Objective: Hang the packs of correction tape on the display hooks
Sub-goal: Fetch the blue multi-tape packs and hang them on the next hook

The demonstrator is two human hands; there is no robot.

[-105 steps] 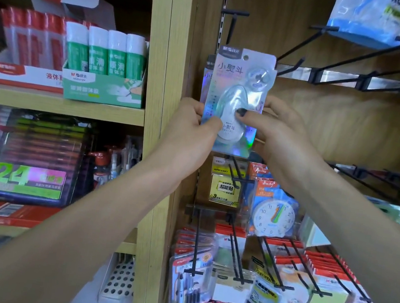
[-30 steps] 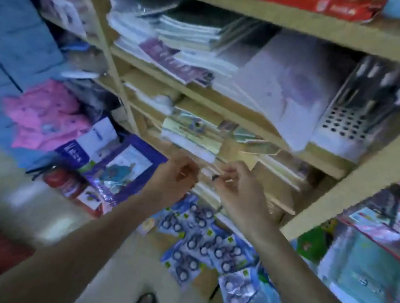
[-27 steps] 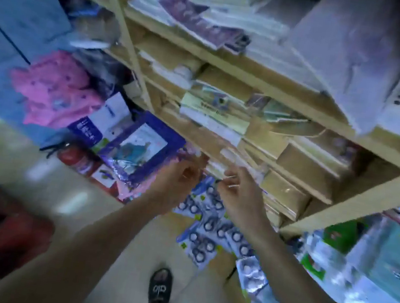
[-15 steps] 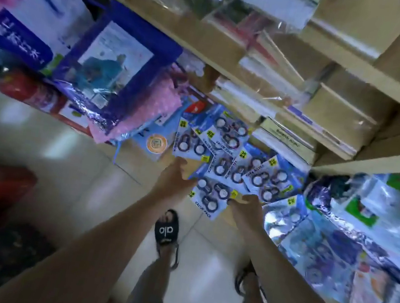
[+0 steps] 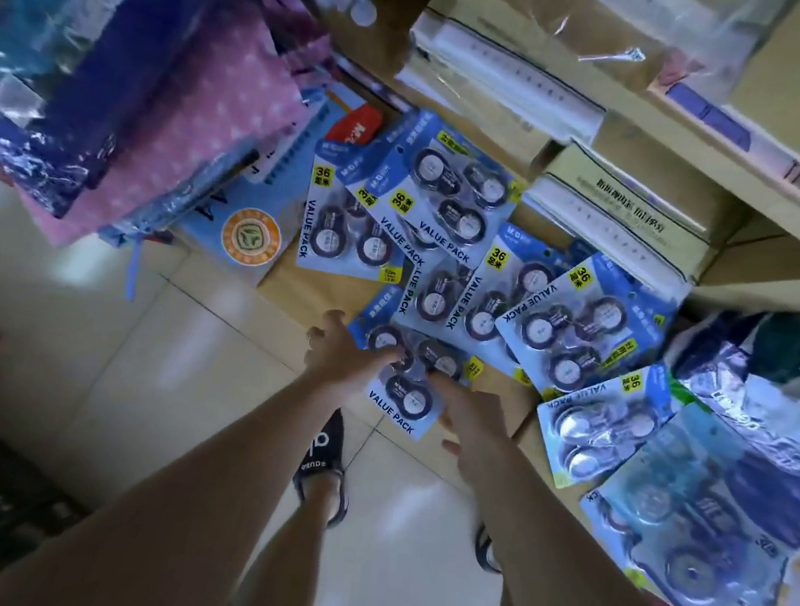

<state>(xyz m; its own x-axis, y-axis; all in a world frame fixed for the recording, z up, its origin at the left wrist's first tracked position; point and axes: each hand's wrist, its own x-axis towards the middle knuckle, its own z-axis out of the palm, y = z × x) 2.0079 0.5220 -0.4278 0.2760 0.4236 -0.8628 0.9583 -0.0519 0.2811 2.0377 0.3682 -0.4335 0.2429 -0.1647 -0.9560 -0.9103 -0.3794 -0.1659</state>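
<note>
A glossy cream tiled floor (image 5: 68, 357) runs beneath wooden shelving (image 5: 771, 166) stacked with plastic-wrapped paper goods. At the foot of the shelving a low flat brown surface (image 5: 316, 290), seemingly cardboard, carries a loose, overlapping spread of blue card-backed blister packs of correction tape (image 5: 460, 197), each with round dark dispensers under clear shiny plastic and "VALUE PACK" lettering. A pink dotted bag (image 5: 207, 118) and a blue spiral notebook (image 5: 254, 224) lean at the left. The nearest blue pack (image 5: 410, 377) lies at the front edge of the spread. The left hand (image 5: 343, 356) rests on its left edge, fingers (image 5: 388, 353) lightly bent over the blister. The right hand (image 5: 474, 417) reaches to its right side, fingers extended and relaxed; whether either truly grasps it, I cannot tell. Black sandalled feet (image 5: 324, 468) stand below.
</note>
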